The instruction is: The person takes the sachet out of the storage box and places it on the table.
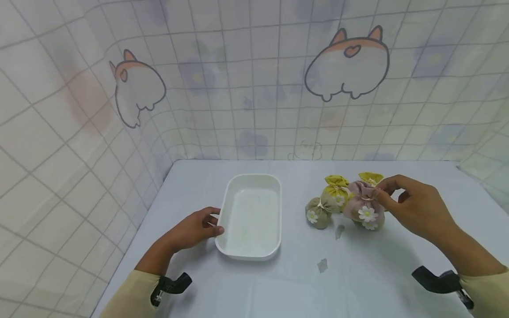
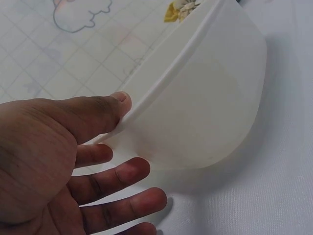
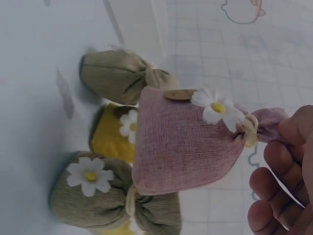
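Observation:
My right hand (image 1: 417, 207) pinches the gathered neck of a pink drawstring pouch (image 3: 186, 142) with a white daisy on it. In the right wrist view the pouch hangs clear of the others, over the table. Around it stand a green pouch (image 1: 319, 211), a yellow pouch (image 1: 336, 183), a second yellow pouch (image 1: 370, 177) and another green pouch (image 3: 93, 210), partly hidden in the head view. At the left, my left hand (image 1: 195, 229) holds the near-left rim of a white plastic tray (image 2: 195, 107), thumb over the edge and the other fingers outside.
A white cloth (image 1: 302, 296) covers the table. Two small grey patches, one a grey scrap (image 1: 322, 265), show on it near the pouches. Behind and at the left hangs a checked curtain (image 1: 258, 110) with cartoon prints.

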The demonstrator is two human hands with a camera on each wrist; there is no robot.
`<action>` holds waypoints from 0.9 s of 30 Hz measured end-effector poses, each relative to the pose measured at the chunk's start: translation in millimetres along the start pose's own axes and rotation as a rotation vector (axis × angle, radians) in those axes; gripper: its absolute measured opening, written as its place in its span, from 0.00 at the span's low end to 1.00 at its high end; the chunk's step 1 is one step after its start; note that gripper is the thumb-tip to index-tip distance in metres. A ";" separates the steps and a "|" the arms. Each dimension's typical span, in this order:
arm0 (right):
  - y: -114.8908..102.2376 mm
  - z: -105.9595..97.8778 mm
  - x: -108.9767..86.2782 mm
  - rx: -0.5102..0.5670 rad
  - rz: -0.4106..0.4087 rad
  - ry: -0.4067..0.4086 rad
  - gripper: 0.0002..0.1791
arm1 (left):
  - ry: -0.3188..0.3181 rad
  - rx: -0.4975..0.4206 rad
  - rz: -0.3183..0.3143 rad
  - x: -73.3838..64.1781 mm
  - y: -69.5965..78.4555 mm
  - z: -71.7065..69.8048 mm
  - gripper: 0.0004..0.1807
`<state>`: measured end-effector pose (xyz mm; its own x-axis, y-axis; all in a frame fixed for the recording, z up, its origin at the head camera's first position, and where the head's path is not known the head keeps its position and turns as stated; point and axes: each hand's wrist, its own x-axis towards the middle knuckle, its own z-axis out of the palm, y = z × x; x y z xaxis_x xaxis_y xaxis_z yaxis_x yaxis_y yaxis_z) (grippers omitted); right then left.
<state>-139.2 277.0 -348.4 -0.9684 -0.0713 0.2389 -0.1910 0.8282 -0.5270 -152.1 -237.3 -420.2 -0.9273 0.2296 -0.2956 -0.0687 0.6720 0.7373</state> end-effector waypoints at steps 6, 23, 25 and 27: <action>3.6 13.3 -2.1 0.026 -0.044 -0.010 0.11 | 0.003 0.001 -0.010 -2.4 -0.2 -3.1 0.30; 5.2 24.3 -6.7 -0.011 -0.049 -0.076 0.08 | 0.008 0.017 -0.039 -3.5 -4.2 -2.6 0.29; 8.2 23.6 -7.3 -0.036 -0.060 -0.065 0.08 | 0.006 0.021 -0.039 -3.4 -4.1 -2.8 0.28; 12.7 22.4 -7.8 -0.063 -0.072 -0.062 0.09 | 0.010 0.020 -0.035 -3.3 -3.9 -3.4 0.28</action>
<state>-137.6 275.6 -375.3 -0.9611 -0.1643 0.2221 -0.2515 0.8530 -0.4572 -150.1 -243.0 -420.0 -0.9282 0.1986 -0.3147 -0.0938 0.6936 0.7142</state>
